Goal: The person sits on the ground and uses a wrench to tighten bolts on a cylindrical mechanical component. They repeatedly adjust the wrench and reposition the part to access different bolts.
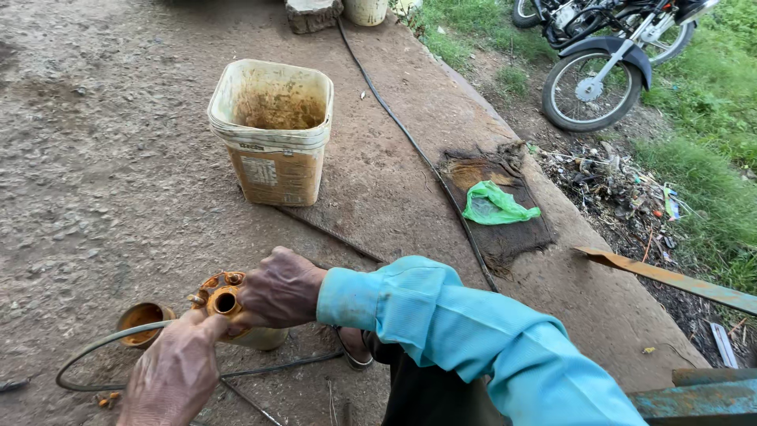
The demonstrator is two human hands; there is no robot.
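The rusty pump (pixel 229 308) stands upright on the concrete floor (pixel 102 181) right below me, its long axis pointing up at my face, the open round pipe mouth on top with small rusty bolts ringed about it. It sits between my two hands, so neither has to reach. My right hand (pixel 280 288) comes in from the right and wraps the top edge, fingers curled tight on the metal. My left hand (pixel 175 371) is the nearer one to me, below and left of the pump, its fingers closed on the near rim beside the pipe mouth. A thin grey cable (pixel 95 351) loops from the pump over the floor, past a small rusty cap (pixel 142 319) just to the left. Further off stands a stained plastic bucket (pixel 272 130), a green bag (pixel 497 205) on a dark mat, and a motorbike (pixel 607 55) at the grass.
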